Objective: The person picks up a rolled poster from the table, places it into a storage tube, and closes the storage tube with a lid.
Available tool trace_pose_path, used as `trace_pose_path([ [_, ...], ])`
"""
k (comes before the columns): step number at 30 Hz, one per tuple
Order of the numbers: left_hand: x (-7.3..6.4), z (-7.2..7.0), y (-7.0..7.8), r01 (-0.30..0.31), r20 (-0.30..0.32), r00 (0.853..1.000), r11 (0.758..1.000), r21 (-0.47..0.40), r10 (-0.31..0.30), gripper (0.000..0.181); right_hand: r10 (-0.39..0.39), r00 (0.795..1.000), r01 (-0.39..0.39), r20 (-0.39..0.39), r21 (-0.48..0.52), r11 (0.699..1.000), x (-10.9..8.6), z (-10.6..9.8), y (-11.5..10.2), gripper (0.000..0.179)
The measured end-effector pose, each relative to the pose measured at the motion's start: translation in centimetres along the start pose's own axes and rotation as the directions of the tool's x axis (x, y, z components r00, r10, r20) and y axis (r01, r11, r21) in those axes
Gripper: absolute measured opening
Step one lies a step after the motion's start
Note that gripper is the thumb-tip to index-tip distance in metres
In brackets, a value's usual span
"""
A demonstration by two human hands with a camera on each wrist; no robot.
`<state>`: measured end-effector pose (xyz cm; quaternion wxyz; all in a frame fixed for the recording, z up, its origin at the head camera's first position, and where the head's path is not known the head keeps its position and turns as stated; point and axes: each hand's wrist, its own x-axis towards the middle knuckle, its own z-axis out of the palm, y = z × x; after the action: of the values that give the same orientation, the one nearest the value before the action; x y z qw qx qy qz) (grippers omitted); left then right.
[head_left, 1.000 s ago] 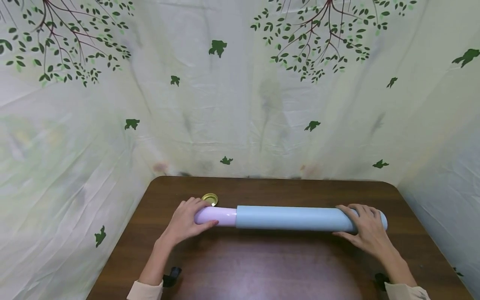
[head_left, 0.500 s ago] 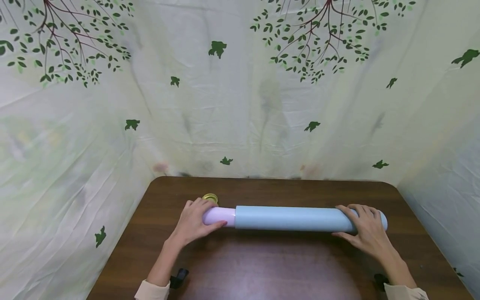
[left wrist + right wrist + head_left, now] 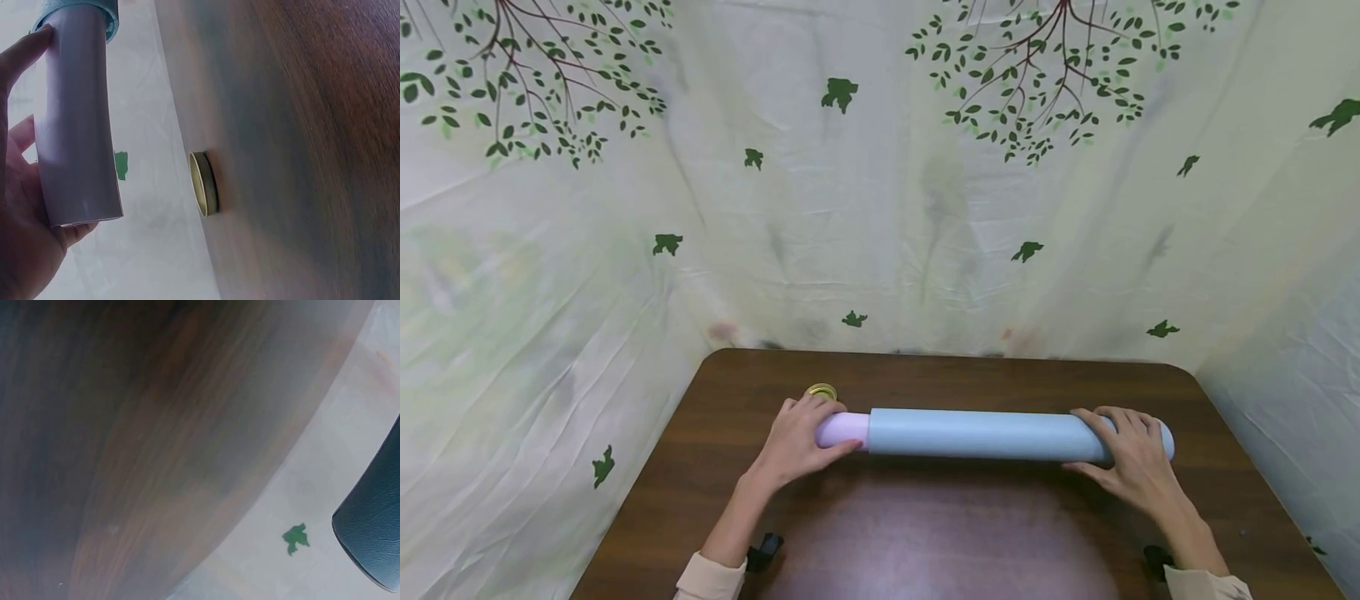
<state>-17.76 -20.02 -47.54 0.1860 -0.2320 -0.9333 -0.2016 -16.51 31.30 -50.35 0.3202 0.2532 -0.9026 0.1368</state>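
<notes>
A long light-blue tube [image 3: 970,433] lies level across the head view, close over the table. From its left end sticks a short length of a smooth lilac tube [image 3: 842,430]. My left hand [image 3: 797,442] grips the lilac tube near its outer end, thumb on the near side and fingers over the far side. In the left wrist view the lilac tube [image 3: 75,125] runs up into the mouth of the blue one. Around the blue tube's right end, my right hand [image 3: 1131,458] curls its thumb and fingers. Only the blue tube's end [image 3: 375,519] shows in the right wrist view.
A round gold lid [image 3: 822,390] lies on the brown wooden table [image 3: 1000,533], just behind my left hand and partly hidden by it. White cloth walls [image 3: 887,208] printed with leaves and branches stand behind and beside the table.
My left hand has moved right, and the lilac tube has slid further into the blue tube, leaving a shorter length showing. My right hand has stayed in place on the blue tube.
</notes>
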Motion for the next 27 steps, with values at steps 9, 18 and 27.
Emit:
trace_pose_path([
  [9,0.1,0.1,0.4,0.002,0.007,1.0,1.0,0.009,-0.002,0.05,0.009,1.0,-0.009,0.011,0.021,1.0,0.2,0.0,-0.2,0.088],
  [18,-0.2,0.2,0.7,-0.017,0.014,1.0,1.0,0.018,0.017,0.057,0.01,1.0,-0.01,-0.004,0.007,1.0,0.0,-0.1,-0.2,0.089],
  [27,-0.5,-1.0,-0.3,0.203,-0.072,0.974,0.967,-0.153,-0.216,0.048,0.028,0.998,-0.029,-0.049,-0.018,0.999,0.3,-0.7,0.3,0.094],
])
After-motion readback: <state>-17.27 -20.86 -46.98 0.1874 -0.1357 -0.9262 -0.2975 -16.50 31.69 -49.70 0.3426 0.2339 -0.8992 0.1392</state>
